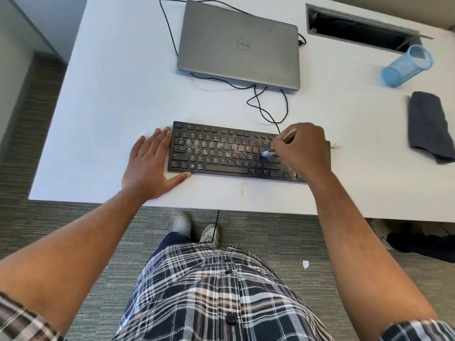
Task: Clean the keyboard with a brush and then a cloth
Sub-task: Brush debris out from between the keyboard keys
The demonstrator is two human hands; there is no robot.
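Gripping brush (278,146), bristles down-left, keyboard (221,153)

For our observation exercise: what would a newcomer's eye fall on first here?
The black keyboard, dusted with pale crumbs, lies mid-desk. The right hand holds a small wooden-handled brush to its keys while the left hand rests flat at its left end. Behind sits a closed grey laptop; a folded dark grey cloth lies far right.
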